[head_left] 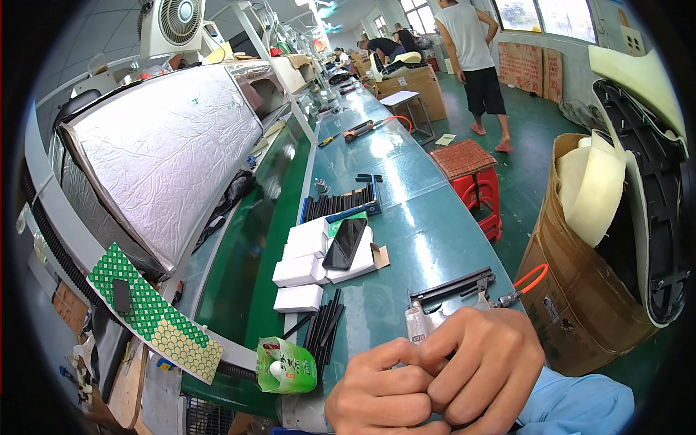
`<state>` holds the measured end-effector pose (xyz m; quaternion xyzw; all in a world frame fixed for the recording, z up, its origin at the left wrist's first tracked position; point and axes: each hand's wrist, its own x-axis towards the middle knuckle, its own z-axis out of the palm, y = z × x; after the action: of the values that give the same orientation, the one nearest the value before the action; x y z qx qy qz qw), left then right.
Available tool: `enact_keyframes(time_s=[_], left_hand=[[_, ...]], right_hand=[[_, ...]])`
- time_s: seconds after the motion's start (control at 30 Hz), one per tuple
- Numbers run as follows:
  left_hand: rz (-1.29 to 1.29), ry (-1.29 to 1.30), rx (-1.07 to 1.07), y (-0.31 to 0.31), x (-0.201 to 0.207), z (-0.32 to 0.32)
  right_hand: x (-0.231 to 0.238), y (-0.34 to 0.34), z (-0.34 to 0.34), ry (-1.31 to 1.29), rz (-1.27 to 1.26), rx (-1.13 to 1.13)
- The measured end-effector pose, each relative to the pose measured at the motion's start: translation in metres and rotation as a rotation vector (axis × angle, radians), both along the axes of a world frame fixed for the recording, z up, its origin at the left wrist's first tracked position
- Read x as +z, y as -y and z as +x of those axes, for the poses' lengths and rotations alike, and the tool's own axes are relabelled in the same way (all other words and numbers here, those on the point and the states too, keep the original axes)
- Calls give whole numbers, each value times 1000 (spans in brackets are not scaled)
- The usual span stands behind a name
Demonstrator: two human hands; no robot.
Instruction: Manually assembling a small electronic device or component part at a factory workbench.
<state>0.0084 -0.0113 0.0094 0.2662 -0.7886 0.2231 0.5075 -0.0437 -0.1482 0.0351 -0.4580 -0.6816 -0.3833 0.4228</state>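
Metal shows just past the knuckles: a flat stapler-like tool (pixel 448 297) with an orange hose lies on the green bench (pixel 428 232). Left hand (pixel 384 395) and right hand (pixel 482 366) are pressed together, fingers curled around something small (hidden, I cannot tell what). Black strips (pixel 325 322) lie left of them. Judged: a fiddly fitting step, calling for fingertip care.

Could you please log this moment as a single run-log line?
left hand: closed, against right | right hand: closed over left, beside metal tool | black strips and white boxes on green bench
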Motion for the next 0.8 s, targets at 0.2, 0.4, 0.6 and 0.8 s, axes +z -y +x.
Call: enact_keyframes(time_s=[0.2, 0.4, 0.6, 0.8], left_hand=[[0, 2, 12, -1, 1, 0], [-5, -6, 14, 0, -1, -2], [-21, -11, 16, 2, 1, -4], [-26, -9, 22, 0, -1, 0]], right_hand=[[0, 0, 1, 16, -20, 9], [2, 1, 1, 16, -25, 7], [2, 2, -2, 8, -38, 1], [0, 1, 2, 3, -29, 1]])
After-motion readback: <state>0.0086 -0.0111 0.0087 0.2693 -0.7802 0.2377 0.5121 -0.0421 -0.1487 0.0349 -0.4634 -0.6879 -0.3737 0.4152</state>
